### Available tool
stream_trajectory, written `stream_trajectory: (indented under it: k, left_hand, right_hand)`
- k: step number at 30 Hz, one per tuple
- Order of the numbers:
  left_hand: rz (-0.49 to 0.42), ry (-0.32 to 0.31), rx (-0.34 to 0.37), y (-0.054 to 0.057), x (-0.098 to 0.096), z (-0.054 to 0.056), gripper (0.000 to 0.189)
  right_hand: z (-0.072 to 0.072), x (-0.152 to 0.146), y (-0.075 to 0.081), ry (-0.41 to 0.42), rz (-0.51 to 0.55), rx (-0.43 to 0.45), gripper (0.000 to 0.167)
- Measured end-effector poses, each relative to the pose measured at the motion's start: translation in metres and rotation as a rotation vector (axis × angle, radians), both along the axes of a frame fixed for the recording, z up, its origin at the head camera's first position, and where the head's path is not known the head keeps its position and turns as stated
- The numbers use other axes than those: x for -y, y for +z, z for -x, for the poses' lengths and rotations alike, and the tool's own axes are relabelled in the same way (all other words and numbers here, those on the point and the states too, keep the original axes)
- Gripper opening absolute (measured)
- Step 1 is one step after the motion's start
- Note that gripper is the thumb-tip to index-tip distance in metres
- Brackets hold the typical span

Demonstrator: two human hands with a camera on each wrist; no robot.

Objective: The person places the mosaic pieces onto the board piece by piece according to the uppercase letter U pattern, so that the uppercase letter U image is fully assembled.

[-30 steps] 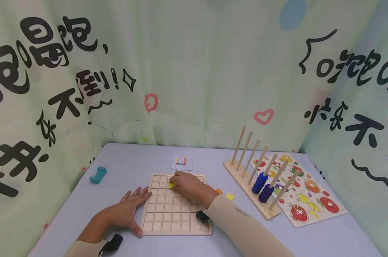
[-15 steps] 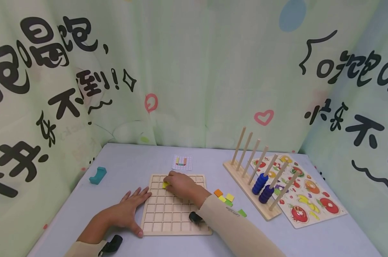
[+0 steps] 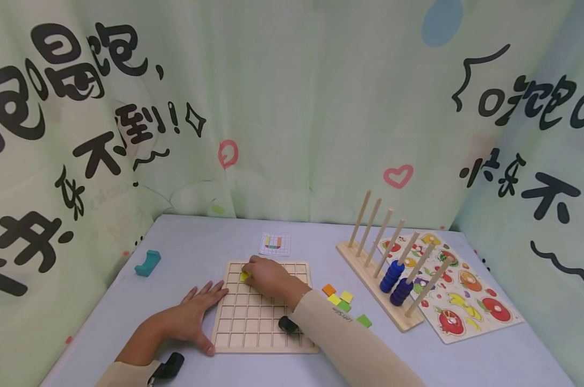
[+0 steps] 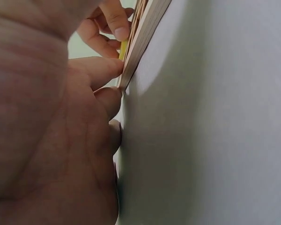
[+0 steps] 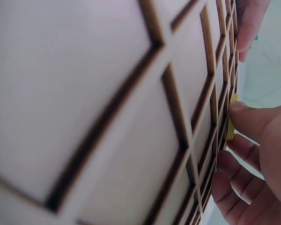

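A wooden grid board (image 3: 246,326) lies on the table in front of the person. The right hand (image 3: 269,278) reaches over its upper left part and pinches a yellow square tile (image 3: 244,276) between thumb and fingers. In the right wrist view the yellow tile (image 5: 232,123) is right at the grid's ridges, the thumb on it. The left hand (image 3: 191,317) is spread at the board's left side, with fingertips on its edge and the thumb at the lower left corner. The left wrist view shows those fingers (image 4: 103,70) against the board's side.
Loose orange (image 3: 328,290), yellow (image 3: 347,296) and green tiles (image 3: 364,321) lie right of the board. A pattern card (image 3: 283,244) is behind it. A teal block (image 3: 148,264) sits at left. A peg stand (image 3: 369,279) with blue beads and a fruit puzzle board (image 3: 447,328) are at right.
The right hand has moved left across the board's upper rows with the yellow tile. Its forearm has uncovered more of the loose tiles. The left hand has stayed at the board's edge.
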State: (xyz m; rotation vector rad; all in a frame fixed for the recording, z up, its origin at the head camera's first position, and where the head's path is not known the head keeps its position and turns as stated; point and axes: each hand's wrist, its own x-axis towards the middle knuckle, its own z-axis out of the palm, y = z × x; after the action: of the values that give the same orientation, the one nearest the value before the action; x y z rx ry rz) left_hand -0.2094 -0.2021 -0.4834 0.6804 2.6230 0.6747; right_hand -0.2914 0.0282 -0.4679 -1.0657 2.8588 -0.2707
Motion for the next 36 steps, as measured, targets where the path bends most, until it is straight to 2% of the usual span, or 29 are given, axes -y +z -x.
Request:
stream_trajectory:
  k: [7, 18, 23, 36]
  left_hand:
    - [-0.007, -0.006, 0.008, 0.003, -0.002, 0.001, 0.132]
    - [-0.009, -0.014, 0.005, 0.002, -0.002, 0.001, 0.132]
    - [-0.005, -0.006, 0.015, 0.001, -0.002, 0.001, 0.132]
    - [0.008, 0.004, 0.012, -0.003, 0.0, 0.001, 0.133]
  right_hand:
    - [-0.001, 0.002, -0.001, -0.032, 0.002, 0.009, 0.032]
    - [-0.001, 0.003, -0.002, -0.046, -0.004, -0.008, 0.032]
    - [-0.002, 0.002, -0.001, -0.051, -0.003, 0.011, 0.033]
    - [-0.013, -0.03, 0.008, -0.037, 0.023, 0.063, 0.034]
